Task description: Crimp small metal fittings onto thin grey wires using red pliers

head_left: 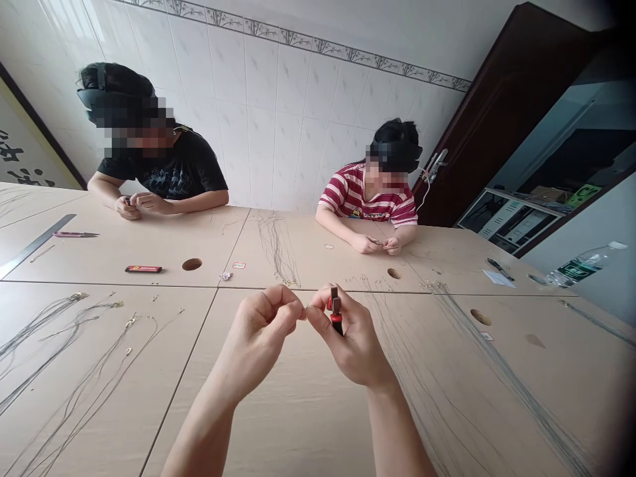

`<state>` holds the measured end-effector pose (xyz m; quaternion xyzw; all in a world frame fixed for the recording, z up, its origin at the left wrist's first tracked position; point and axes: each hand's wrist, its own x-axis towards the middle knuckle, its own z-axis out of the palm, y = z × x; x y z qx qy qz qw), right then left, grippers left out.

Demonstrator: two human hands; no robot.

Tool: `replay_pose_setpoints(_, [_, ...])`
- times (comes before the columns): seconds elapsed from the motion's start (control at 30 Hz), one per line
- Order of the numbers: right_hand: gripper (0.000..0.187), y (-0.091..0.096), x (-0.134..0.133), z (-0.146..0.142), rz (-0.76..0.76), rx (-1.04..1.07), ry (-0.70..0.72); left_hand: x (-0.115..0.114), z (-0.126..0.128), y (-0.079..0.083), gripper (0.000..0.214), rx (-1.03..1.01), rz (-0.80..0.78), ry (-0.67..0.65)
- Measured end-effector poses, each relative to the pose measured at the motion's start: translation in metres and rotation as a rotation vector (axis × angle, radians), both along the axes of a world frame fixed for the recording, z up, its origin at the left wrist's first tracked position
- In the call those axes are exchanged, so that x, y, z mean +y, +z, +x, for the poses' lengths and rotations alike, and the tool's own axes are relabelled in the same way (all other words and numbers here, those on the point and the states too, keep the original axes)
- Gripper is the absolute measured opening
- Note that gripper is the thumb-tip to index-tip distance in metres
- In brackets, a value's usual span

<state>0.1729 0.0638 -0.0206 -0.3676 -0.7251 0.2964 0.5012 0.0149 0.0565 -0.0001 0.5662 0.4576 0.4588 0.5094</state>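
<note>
My left hand [265, 338] is closed in a pinch, its thumb and forefinger tips meeting my right fingertips over the table. Whatever tiny piece lies between the fingertips is too small to name. My right hand [355, 334] wraps round a pair of small pliers [335, 305] with dark jaws and red-and-black grips; the jaws point up, and most of the handles are hidden in the palm. Its thumb and forefinger are pinched together at the same spot. Thin grey cords [278, 248] with small gold-coloured ends lie just beyond my hands.
More cord bundles lie at left [64, 301] and right [477, 338]. A red-and-black packet [143, 269], pink-handled snips [74, 234], a steel ruler [40, 245], a pen [499, 268] and a water bottle [586, 265] are on the table [298, 424]. Two people [163, 165] sit opposite, hands on the tabletop.
</note>
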Motion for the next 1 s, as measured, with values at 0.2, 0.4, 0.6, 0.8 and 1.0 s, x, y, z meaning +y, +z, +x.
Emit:
replay_pose_setpoints(0.2, [0.008,-0.002,0.000,-0.001,0.057,-0.077,-0.137,0.002,0.004,0.002,0.022,-0.055,0.021,0.156])
replay_pose_setpoints(0.4, [0.010,-0.001,0.002,-0.003,0.105,-0.219,-0.202,0.000,0.009,0.005,0.021,-0.099,0.061,0.289])
replay_pose_setpoints(0.6, [0.017,-0.004,0.002,-0.006,0.077,-0.260,-0.222,0.001,0.008,0.002,0.022,-0.040,0.103,0.288])
replay_pose_setpoints(0.8, [0.018,-0.006,0.002,-0.007,0.041,-0.283,-0.242,0.000,0.012,-0.001,0.024,0.009,0.164,0.284])
replay_pose_setpoints(1.0, [0.017,-0.008,0.003,-0.009,0.080,-0.289,-0.266,-0.001,0.018,-0.002,0.024,0.038,0.209,0.278])
